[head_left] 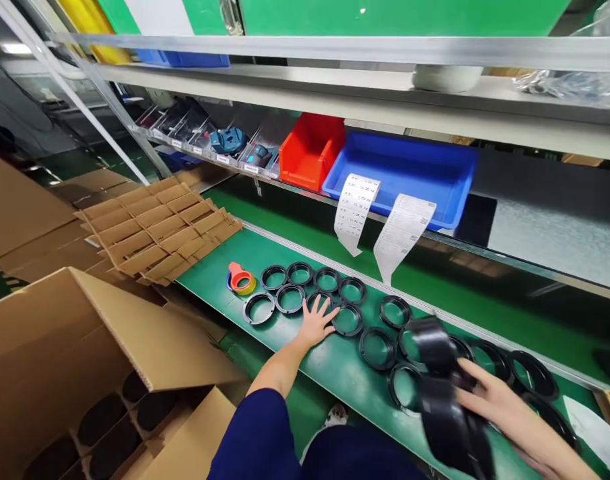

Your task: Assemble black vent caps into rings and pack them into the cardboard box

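Observation:
My left hand (315, 323) lies with fingers spread over the black rings in the middle of the green bench. Its fingertips overlap one black ring (361, 321) and partly cover the ring behind it. My right hand (487, 393) is closed on black rings (442, 420), held tilted above the bench and smeared by motion; how many is unclear. More black rings lie flat around both hands, among them one at the left end of the group (245, 309) and larger ones to the right (549, 383).
Tape rolls (242, 280) lie left of the rings. An open cardboard box (135, 327) with black parts in its compartments stands lower left, below a cardboard divider (159, 223). A red bin (305, 157), blue tray (405, 170) and hanging paper labels (405, 227) are above the bench.

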Demonstrator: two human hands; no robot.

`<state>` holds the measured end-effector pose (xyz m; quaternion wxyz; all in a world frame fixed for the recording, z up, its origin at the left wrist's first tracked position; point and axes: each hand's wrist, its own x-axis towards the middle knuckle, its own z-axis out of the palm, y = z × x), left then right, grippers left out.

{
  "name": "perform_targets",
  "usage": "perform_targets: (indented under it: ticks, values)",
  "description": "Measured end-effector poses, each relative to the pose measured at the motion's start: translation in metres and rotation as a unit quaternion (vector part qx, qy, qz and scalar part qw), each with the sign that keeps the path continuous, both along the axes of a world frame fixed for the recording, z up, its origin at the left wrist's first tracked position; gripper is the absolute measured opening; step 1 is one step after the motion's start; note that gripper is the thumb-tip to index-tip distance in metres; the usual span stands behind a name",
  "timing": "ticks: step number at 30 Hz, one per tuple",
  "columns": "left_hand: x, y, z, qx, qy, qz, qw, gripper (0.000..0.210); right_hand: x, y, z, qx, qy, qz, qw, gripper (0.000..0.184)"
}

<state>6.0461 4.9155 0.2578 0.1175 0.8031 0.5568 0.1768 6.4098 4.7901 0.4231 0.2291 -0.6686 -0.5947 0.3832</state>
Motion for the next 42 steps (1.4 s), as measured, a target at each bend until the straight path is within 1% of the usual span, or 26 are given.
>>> perform_targets:
  ticks: [2, 3, 5, 7, 8, 9, 10, 11, 12, 13, 14, 16, 17, 20, 22, 23, 25, 27, 29, 31, 33, 36, 38, 39, 41, 42]
  values:
    - [0.001, 0.02, 0.006, 0.001, -0.015, -0.01, 1.0, 0.065, -0.038, 0.015, 0.005, -0.043, 0.034, 0.046, 0.997, 0.049]
    - [0.0, 0.028, 0.01, 0.002, -0.023, -0.013, 1.0, 0.065, -0.061, 0.021, 0.004, -0.07, 0.055, 0.07, 0.994, 0.048]
    - [-0.007, 0.041, 0.019, 0.005, -0.042, -0.016, 0.999, 0.066, -0.11, 0.031, -0.007, -0.133, 0.093, 0.11, 0.981, 0.045]
    - [-0.022, 0.045, 0.028, 0.016, -0.09, -0.003, 0.996, 0.065, -0.154, 0.033, -0.024, -0.205, 0.108, 0.135, 0.963, 0.043]
    - [-0.033, 0.044, 0.032, 0.024, -0.147, 0.028, 0.989, 0.063, -0.171, 0.032, -0.034, -0.234, 0.1, 0.139, 0.957, 0.042]
    - [-0.046, 0.041, 0.035, 0.033, -0.22, 0.078, 0.972, 0.059, -0.186, 0.031, -0.043, -0.246, 0.076, 0.14, 0.956, 0.041]
    - [-0.059, 0.034, 0.038, 0.042, -0.296, 0.143, 0.944, 0.053, -0.198, 0.03, -0.052, -0.238, 0.039, 0.142, 0.96, 0.04]
    - [-0.073, 0.025, 0.04, 0.05, -0.36, 0.214, 0.907, 0.047, -0.208, 0.03, -0.059, -0.213, -0.008, 0.145, 0.966, 0.039]
    - [-0.086, 0.013, 0.042, 0.054, -0.406, 0.282, 0.867, 0.042, -0.217, 0.031, -0.065, -0.181, -0.057, 0.149, 0.97, 0.039]
    - [-0.097, -0.002, 0.043, 0.056, -0.432, 0.339, 0.834, 0.04, -0.224, 0.034, -0.071, -0.154, -0.099, 0.155, 0.971, 0.038]
    - [-0.105, -0.019, 0.044, 0.055, -0.442, 0.381, 0.81, 0.04, -0.232, 0.038, -0.075, -0.138, -0.128, 0.161, 0.969, 0.039]
    - [-0.111, -0.058, 0.043, 0.046, -0.45, 0.434, 0.779, 0.041, -0.246, 0.047, -0.081, -0.141, -0.155, 0.157, 0.965, 0.04]
    - [-0.108, -0.078, 0.04, 0.036, -0.457, 0.455, 0.763, 0.04, -0.252, 0.052, -0.084, -0.15, -0.16, 0.147, 0.964, 0.041]
    - [-0.083, -0.131, 0.026, -0.025, -0.509, 0.495, 0.704, 0.04, -0.268, 0.065, -0.095, -0.171, -0.164, 0.116, 0.964, 0.048]
    - [-0.059, -0.153, 0.01, -0.094, -0.553, 0.49, 0.667, 0.042, -0.273, 0.069, -0.103, -0.178, -0.158, 0.103, 0.966, 0.054]
    - [-0.048, -0.159, 0.002, -0.125, -0.564, 0.479, 0.661, 0.044, -0.273, 0.071, -0.107, -0.18, -0.153, 0.098, 0.967, 0.057]
    - [-0.031, -0.161, -0.014, -0.163, -0.552, 0.46, 0.676, 0.048, -0.271, 0.072, -0.112, -0.178, -0.137, 0.092, 0.97, 0.061]
    - [-0.023, -0.154, -0.023, -0.161, -0.524, 0.456, 0.701, 0.048, -0.265, 0.073, -0.116, -0.169, -0.12, 0.095, 0.974, 0.066]
    - [-0.023, -0.143, -0.025, -0.137, -0.517, 0.447, 0.717, 0.044, -0.256, 0.072, -0.118, -0.158, -0.105, 0.104, 0.976, 0.072]
    - [-0.028, -0.132, -0.023, -0.124, -0.533, 0.431, 0.718, 0.038, -0.244, 0.07, -0.121, -0.149, -0.09, 0.115, 0.978, 0.075]
    - [-0.035, -0.121, -0.019, -0.129, -0.553, 0.419, 0.709, 0.033, -0.231, 0.065, -0.126, -0.131, -0.079, 0.129, 0.98, 0.073]
    - [-0.038, -0.107, -0.018, -0.146, -0.57, 0.418, 0.692, 0.029, -0.209, 0.052, -0.133, -0.064, -0.082, 0.182, 0.978, 0.067]
    - [-0.036, -0.098, -0.02, -0.15, -0.577, 0.416, 0.687, 0.029, -0.196, 0.041, -0.138, -0.006, -0.101, 0.244, 0.964, 0.065]
    - [-0.034, -0.094, -0.022, -0.151, -0.578, 0.417, 0.685, 0.028, -0.19, 0.035, -0.14, 0.023, -0.116, 0.28, 0.953, 0.065]
    - [-0.033, -0.087, -0.026, -0.151, -0.573, 0.429, 0.681, 0.025, -0.182, 0.025, -0.145, 0.077, -0.154, 0.35, 0.921, 0.07]
    - [-0.035, -0.083, -0.027, -0.146, -0.567, 0.446, 0.677, 0.026, -0.179, 0.021, -0.148, 0.097, -0.176, 0.378, 0.903, 0.075]
